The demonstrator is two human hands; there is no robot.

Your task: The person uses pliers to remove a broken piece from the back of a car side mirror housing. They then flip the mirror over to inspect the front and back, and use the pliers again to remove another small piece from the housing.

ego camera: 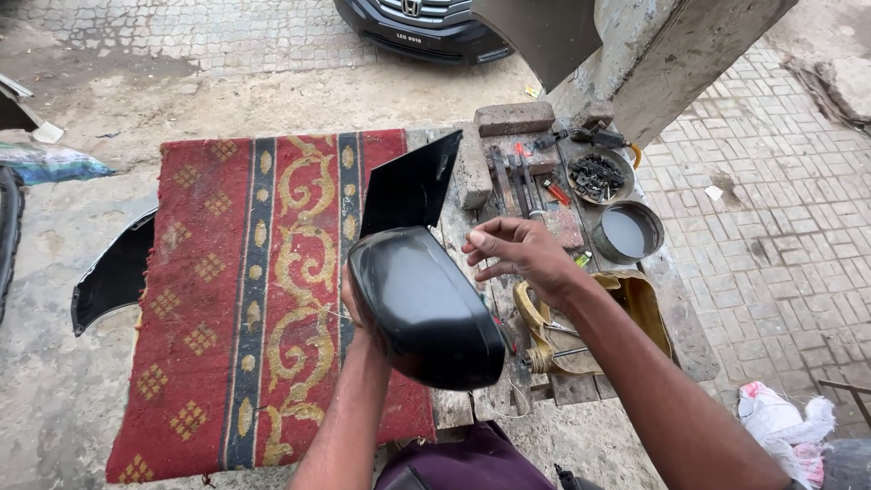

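Observation:
I hold a glossy black car side mirror housing (pixel 422 304) upright over a red patterned rug (pixel 227 299). Its flat triangular mounting plate (pixel 410 186) points up and away from me. My left hand (pixel 349 304) is mostly hidden behind the housing and grips it from the left. My right hand (pixel 517 252) hovers just right of the housing with fingers spread, holding nothing.
A wooden workbench (pixel 680 318) on the right carries a brick (pixel 514 118), hand tools (pixel 513 177), a bowl of dark parts (pixel 599 177), a tin of grey liquid (pixel 629 231) and a yellow container (pixel 626 304). A black car panel (pixel 113 272) lies left; a parked car (pixel 422 27) stands beyond.

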